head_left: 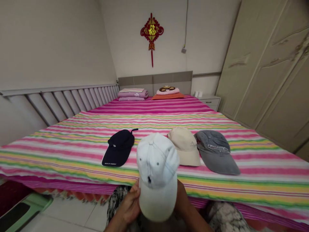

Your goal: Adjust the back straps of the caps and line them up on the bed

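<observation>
A white baseball cap point(156, 164) with a small dark emblem is held up at the bed's front edge, its brim pointing down toward me. My left hand point(132, 200) grips the cap's left side near the brim, thumb in front. On the other side, my right hand point(179, 197) holds the cap from behind, and its fingers are mostly hidden. Three more caps lie on the striped sheet point(89, 129): a dark navy cap point(120, 146) to the left, a beige cap point(184, 146) just right of the white one, and a grey cap point(213, 151) beside the beige.
Folded purple bedding point(132, 94) and a pink pillow point(167, 91) sit by the headboard point(166, 79). A green stool point(36, 204) stands on the floor at lower left. Wardrobe doors point(272, 71) line the right side, near a white nightstand point(212, 101).
</observation>
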A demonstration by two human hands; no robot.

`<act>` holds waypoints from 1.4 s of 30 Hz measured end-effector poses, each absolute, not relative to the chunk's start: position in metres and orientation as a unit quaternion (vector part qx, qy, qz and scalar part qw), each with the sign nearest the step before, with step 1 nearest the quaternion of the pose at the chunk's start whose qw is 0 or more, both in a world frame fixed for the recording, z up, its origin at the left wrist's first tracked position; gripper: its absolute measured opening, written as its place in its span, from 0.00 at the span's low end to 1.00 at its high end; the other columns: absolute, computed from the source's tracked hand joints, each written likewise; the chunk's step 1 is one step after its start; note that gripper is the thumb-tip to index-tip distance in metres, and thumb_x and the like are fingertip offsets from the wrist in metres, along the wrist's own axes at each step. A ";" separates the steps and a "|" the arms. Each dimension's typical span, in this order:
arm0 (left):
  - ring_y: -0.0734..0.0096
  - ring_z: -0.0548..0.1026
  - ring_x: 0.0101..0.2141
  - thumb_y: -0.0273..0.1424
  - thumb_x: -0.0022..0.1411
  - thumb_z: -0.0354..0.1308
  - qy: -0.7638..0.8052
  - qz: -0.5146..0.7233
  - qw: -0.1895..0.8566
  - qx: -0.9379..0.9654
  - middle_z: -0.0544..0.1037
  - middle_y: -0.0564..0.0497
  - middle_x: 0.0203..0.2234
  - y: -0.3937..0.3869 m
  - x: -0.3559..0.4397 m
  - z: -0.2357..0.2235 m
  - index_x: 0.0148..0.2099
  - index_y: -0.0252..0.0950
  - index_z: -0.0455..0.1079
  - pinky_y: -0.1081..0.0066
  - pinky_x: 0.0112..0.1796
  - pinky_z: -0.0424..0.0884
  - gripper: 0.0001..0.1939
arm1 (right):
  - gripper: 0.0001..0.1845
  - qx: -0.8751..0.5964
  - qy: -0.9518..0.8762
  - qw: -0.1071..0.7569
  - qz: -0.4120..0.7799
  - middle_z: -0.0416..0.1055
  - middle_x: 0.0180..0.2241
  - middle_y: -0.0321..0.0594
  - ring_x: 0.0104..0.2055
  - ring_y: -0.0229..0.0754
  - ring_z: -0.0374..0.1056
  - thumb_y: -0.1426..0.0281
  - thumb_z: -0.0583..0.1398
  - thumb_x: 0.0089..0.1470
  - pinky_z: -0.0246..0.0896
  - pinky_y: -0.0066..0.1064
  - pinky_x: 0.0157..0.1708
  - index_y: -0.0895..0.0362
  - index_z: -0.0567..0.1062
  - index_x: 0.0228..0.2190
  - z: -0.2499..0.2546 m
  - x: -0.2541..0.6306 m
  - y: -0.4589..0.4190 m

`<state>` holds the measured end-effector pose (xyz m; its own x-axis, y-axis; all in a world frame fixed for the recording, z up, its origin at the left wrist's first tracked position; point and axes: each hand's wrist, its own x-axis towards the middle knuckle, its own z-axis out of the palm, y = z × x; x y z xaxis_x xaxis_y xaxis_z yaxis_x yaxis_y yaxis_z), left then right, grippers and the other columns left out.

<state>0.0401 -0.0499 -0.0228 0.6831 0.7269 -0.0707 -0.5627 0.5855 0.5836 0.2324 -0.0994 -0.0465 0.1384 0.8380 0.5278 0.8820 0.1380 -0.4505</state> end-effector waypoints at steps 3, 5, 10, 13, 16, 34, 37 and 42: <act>0.66 0.75 0.39 0.21 0.49 0.58 0.187 0.412 0.845 0.285 0.77 0.48 0.36 -0.010 0.047 -0.007 0.56 0.39 0.58 0.67 0.46 0.65 0.31 | 0.10 -0.655 -0.670 0.347 -0.044 0.70 0.24 0.38 0.26 0.37 0.65 0.69 0.52 0.55 0.57 0.29 0.27 0.58 0.71 0.27 -0.044 0.245 -0.093; 0.68 0.75 0.35 0.19 0.53 0.53 0.208 0.433 0.832 0.278 0.78 0.48 0.35 0.017 0.057 0.004 0.56 0.37 0.57 0.67 0.45 0.67 0.28 | 0.09 -0.664 -0.663 0.341 -0.052 0.71 0.24 0.39 0.24 0.38 0.66 0.71 0.51 0.54 0.53 0.28 0.24 0.57 0.70 0.27 -0.043 0.254 -0.089; 0.74 0.76 0.32 0.17 0.57 0.46 0.233 0.469 0.815 0.250 0.78 0.48 0.32 0.069 0.091 0.023 0.56 0.35 0.58 0.73 0.41 0.69 0.24 | 0.08 -0.666 -0.660 0.342 -0.062 0.72 0.25 0.38 0.25 0.39 0.67 0.71 0.50 0.52 0.52 0.28 0.24 0.56 0.69 0.28 -0.045 0.263 -0.085; 0.73 0.76 0.33 0.17 0.57 0.48 0.239 0.472 0.810 0.255 0.77 0.47 0.36 0.086 0.111 0.021 0.55 0.37 0.58 0.72 0.41 0.70 0.24 | 0.07 -0.664 -0.661 0.344 -0.065 0.72 0.25 0.37 0.25 0.39 0.67 0.71 0.50 0.52 0.52 0.27 0.24 0.56 0.69 0.29 -0.048 0.263 -0.086; 0.72 0.76 0.31 0.16 0.55 0.47 0.256 0.457 0.812 0.258 0.77 0.46 0.36 0.091 0.123 0.011 0.55 0.35 0.58 0.71 0.40 0.71 0.25 | 0.07 -0.663 -0.662 0.342 -0.066 0.72 0.26 0.37 0.25 0.38 0.67 0.71 0.51 0.52 0.52 0.27 0.25 0.56 0.68 0.29 -0.050 0.263 -0.086; 0.67 0.75 0.34 0.15 0.52 0.49 0.344 0.434 0.775 0.303 0.76 0.43 0.36 0.061 0.106 0.002 0.52 0.34 0.61 0.67 0.37 0.72 0.25 | 0.07 -0.658 -0.665 0.344 -0.080 0.71 0.25 0.38 0.25 0.38 0.66 0.72 0.51 0.52 0.51 0.26 0.25 0.57 0.69 0.29 -0.050 0.262 -0.087; 0.66 0.75 0.35 0.16 0.52 0.49 0.361 0.434 0.758 0.327 0.76 0.43 0.35 0.056 0.105 0.003 0.50 0.33 0.62 0.66 0.38 0.71 0.22 | 0.08 -0.661 -0.663 0.343 -0.084 0.71 0.25 0.38 0.25 0.38 0.65 0.72 0.50 0.52 0.51 0.27 0.25 0.57 0.69 0.29 -0.049 0.262 -0.088; 0.59 0.72 0.42 0.20 0.50 0.54 0.426 0.444 0.687 0.386 0.74 0.41 0.38 0.057 0.103 0.003 0.46 0.33 0.64 0.61 0.42 0.68 0.18 | 0.08 -0.658 -0.668 0.336 -0.088 0.71 0.26 0.38 0.26 0.39 0.66 0.72 0.50 0.52 0.52 0.27 0.26 0.57 0.69 0.30 -0.049 0.262 -0.088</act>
<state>0.1028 0.0570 0.0028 0.2428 0.9390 -0.2434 -0.2813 0.3083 0.9087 0.2619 -0.0882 -0.0491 0.0912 0.8205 0.5643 0.9386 0.1184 -0.3240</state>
